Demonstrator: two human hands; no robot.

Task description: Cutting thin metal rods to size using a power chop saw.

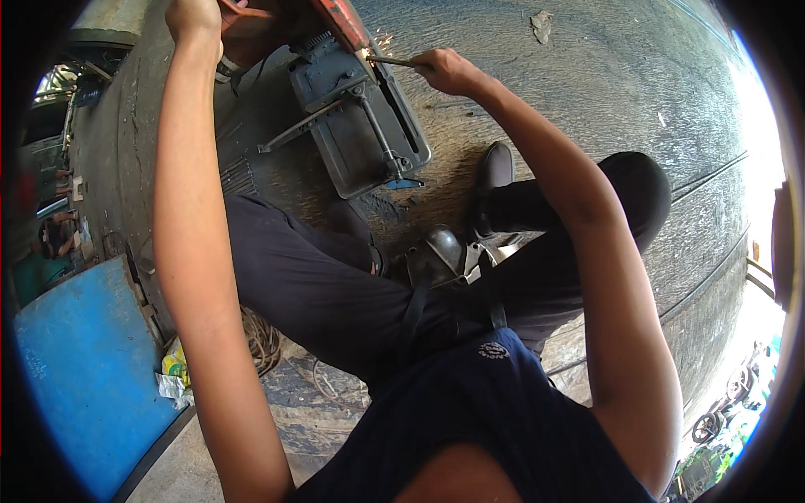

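A chop saw with a red guard (342,23) and a grey metal base (360,142) stands on the floor in front of me. At the top edge my left hand (195,18) is closed on the saw's red handle, its fingers partly cut off by the frame. My right hand (449,72) grips a thin metal rod (394,61) from the right side. The rod's far end meets the saw just below the guard's tip, where orange sparks (384,42) fly. A clamp with a long bar (306,126) lies across the base.
My shoe (496,166) is planted right of the saw base. Several thin rods (239,178) lie on the floor to its left. A blue panel (84,369), a yellow packet (173,365) and coiled cord (264,342) are at the lower left. A scrap (542,27) lies far off.
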